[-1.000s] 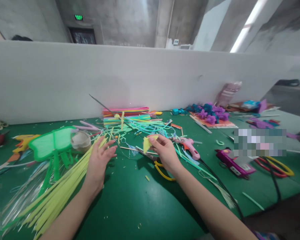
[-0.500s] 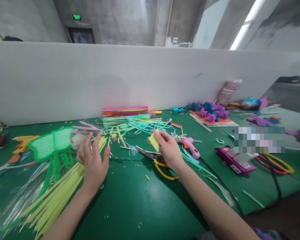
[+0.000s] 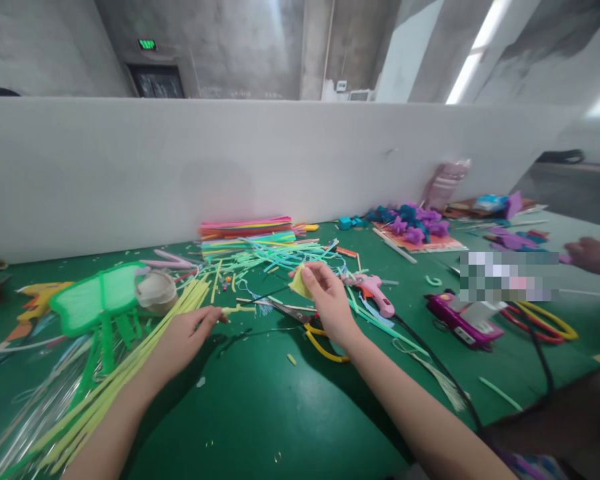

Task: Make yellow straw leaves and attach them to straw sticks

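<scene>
Yellow strips (image 3: 117, 380), long and soft-looking, are lying in a loose sheaf beside and partly under the person's left forearm. Green translucent sheeting is filling a wing-shaped frame (image 3: 100, 300) at the left, its bordered edge curving towards a round cup (image 3: 156, 293). Fuzzy purple and teal shapes (image 3: 415, 223) are clustering at the far right, and slim multicoloured rods (image 3: 247, 227) are stacking up at the rear. Smooth green bench (image 3: 280, 427) is carrying all of this, with small scraps scattering across it. Behind, a plain pale partition (image 3: 130, 167) is spanning the width, and bare grey concrete wall (image 3: 240, 47) is rising beyond, bearing a lit green sign (image 3: 147, 44). Yellow-handled scissors (image 3: 325, 347) are resting beneath the right hand (image 3: 330, 303), blades parted. That hand's grip is pinching a folded yellow piece (image 3: 299, 285), flat-faced and pointed towards its lower edge, above the bench near the middle. At the left hand (image 3: 183, 340), the grip is closing thumb to finger on a slender, knobbly yellow sprig (image 3: 240, 309), which is pointing towards the folded piece, well apart from it.
</scene>
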Demonstrator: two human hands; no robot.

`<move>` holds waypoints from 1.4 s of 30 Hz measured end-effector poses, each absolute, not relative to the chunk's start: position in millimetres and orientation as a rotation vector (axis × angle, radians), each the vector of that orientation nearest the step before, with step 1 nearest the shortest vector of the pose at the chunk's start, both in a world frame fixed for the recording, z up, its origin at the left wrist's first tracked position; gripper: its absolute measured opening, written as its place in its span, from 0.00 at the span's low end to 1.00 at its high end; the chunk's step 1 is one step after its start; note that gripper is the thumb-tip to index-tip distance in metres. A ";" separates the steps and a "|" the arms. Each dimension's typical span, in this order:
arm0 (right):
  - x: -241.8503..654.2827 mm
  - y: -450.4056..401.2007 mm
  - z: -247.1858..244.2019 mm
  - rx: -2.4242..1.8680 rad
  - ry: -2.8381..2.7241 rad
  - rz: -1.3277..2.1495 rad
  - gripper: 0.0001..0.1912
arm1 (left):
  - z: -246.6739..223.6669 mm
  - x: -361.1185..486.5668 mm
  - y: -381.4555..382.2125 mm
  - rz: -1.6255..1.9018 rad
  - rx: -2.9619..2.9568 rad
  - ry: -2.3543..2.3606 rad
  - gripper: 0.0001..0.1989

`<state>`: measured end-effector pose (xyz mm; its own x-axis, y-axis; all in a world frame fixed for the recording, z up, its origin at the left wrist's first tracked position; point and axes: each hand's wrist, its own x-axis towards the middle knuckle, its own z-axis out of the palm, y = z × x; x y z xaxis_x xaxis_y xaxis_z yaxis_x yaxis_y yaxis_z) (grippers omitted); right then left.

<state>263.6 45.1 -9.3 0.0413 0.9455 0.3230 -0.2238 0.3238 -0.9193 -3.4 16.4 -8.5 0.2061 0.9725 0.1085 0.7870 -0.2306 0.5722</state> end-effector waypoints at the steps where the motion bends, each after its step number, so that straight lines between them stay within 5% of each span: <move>1: 263.1 43.2 -7.9 -0.810 -1.200 0.988 0.12 | -7.1 -5.5 16.6 0.670 2.117 1.623 0.24; 7: 258.2 35.1 -5.2 -0.895 -1.242 0.767 0.13 | -10.4 -14.4 18.6 1.127 2.389 1.622 0.14; 13: 249.1 33.4 -8.0 -0.916 -0.665 1.444 0.21 | -17.4 -18.2 20.8 1.437 2.677 1.580 0.07; 19: 252.5 31.9 -6.1 -0.851 -0.765 1.324 0.31 | -15.2 -18.1 23.4 1.033 2.242 1.614 0.13; 25: 255.3 35.9 -7.8 -0.639 -0.910 1.306 0.30 | -7.2 -20.3 23.5 0.760 1.545 1.467 0.26; 37: 251.9 37.7 -6.9 -0.734 -0.903 1.460 0.16 | -9.1 -30.2 26.1 0.638 1.603 1.389 0.17; 42: 253.7 38.3 -8.1 -0.831 -1.011 1.467 0.17 | -9.3 -30.1 25.2 0.603 1.653 1.398 0.16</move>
<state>253.7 38.3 -8.1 -0.1379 0.9897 0.0380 -0.3877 -0.0186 -0.9216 -30.1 25.2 -9.3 0.2536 0.9533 -0.1640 0.5345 0.0032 0.8452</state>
